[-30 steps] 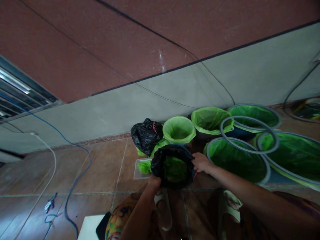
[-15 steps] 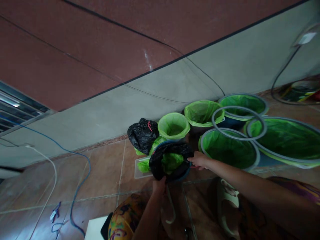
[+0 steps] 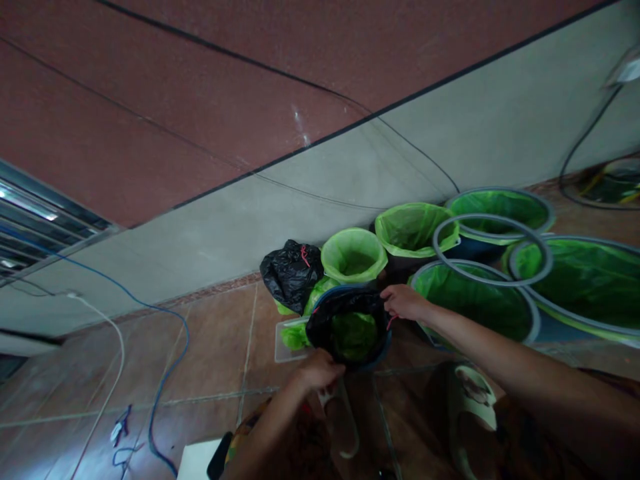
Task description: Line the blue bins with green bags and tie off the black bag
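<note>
In the head view a black garbage bag [image 3: 321, 325] lines a blue bucket [image 3: 376, 360] on the floor in front of me. Crumpled green plastic [image 3: 354, 335] lies inside the bag. My left hand [image 3: 321, 371] grips the bag's near edge, its fingers closed. At the right side of the opening, my right hand [image 3: 404, 303] pinches the rim of the bag, where a red drawstring hangs below the fingers. Beside the bucket stands a small bin with a light green liner [image 3: 354, 255]. Next to that bin sits a black bag with a red tie [image 3: 291, 273].
Several bins with green liners [image 3: 480, 310] stand to the right, with a loose grey ring [image 3: 493, 218] across them. A clear plastic tray [image 3: 286, 353] holds green plastic at the left. A blue cable [image 3: 173, 360] and a white cable [image 3: 113, 377] run along the tiled floor.
My left hand has moved slightly up along the bag's near edge. The black bag's mouth is spread wider over the bucket, and the right hand has risen a little. The view has shifted slightly.
</note>
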`<state>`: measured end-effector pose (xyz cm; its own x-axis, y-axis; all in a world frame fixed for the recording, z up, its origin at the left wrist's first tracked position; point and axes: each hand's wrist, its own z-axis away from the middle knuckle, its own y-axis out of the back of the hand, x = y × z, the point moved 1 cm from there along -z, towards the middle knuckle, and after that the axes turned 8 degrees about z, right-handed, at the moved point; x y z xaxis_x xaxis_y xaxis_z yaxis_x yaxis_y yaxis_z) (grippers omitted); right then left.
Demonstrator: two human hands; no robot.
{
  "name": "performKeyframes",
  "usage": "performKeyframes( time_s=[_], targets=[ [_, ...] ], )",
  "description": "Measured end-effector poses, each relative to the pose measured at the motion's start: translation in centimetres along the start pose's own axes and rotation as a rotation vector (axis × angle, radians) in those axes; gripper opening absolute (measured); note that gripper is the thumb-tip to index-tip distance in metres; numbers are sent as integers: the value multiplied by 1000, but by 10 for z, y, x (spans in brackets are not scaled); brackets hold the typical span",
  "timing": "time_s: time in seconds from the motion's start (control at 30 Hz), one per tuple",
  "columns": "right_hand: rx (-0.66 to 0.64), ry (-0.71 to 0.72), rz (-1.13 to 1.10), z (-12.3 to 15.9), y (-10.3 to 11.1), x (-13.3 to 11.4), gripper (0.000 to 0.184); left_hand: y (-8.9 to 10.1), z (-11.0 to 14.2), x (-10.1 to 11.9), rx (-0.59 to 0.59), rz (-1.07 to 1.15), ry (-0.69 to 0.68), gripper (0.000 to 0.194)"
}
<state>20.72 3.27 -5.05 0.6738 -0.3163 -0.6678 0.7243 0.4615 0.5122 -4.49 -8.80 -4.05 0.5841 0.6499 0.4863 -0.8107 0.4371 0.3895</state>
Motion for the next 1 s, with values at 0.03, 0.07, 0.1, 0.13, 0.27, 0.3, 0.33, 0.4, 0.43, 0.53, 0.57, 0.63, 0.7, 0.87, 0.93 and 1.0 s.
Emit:
performKeyframes(
  time_s=[0.03, 0.07, 0.1, 0.13, 0.27, 0.3, 0.33, 0.4, 0.43, 0.53, 0.57, 0.63, 0.7, 0.87, 0.93, 1.0],
  targets=[
    [5, 48, 63, 1, -4, 1, 36, 14, -3, 12, 86, -70, -47, 24],
    [15, 96, 137, 2, -8, 1, 35, 29, -8, 24, 220, -111, -97, 26],
    [26, 137, 212, 4, -11, 1, 35, 43, -15, 35, 346, -172, -138, 25],
    [34, 165, 276, 5, -14, 0, 34, 55, -25, 44, 450, -247, -163, 23],
    [59, 222, 451, 12, -16, -4, 38, 76, -71, 56, 559, -408, -174, 28],
    [69, 232, 487, 13, -15, -5, 39, 75, -81, 55, 537, -424, -175, 30],
    [75, 237, 515, 15, -14, -5, 40, 72, -91, 53, 520, -435, -179, 30],
    [74, 232, 553, 17, -13, -5, 41, 65, -104, 49, 513, -439, -188, 32],
    [73, 231, 566, 19, -12, -4, 42, 62, -109, 48, 517, -433, -190, 32],
    [79, 232, 602, 21, -12, -4, 40, 57, -115, 48, 500, -403, -179, 29],
    [79, 233, 611, 22, -12, -5, 40, 56, -115, 49, 485, -396, -164, 28],
    [70, 238, 629, 22, -12, -8, 40, 58, -112, 53, 457, -384, -146, 25],
    [62, 264, 638, 21, -9, -13, 41, 62, -105, 59, 454, -370, -160, 23],
    [39, 348, 395, 18, 8, -28, 32, 81, -59, 86, 430, -85, -387, 21],
    [-16, 362, 173, 15, 13, -31, 28, 87, -33, 95, 364, 234, -552, 18],
    [-38, 415, 7, 14, 15, -33, 27, 89, -9, 102, 313, 455, -662, 14]
  ],
)
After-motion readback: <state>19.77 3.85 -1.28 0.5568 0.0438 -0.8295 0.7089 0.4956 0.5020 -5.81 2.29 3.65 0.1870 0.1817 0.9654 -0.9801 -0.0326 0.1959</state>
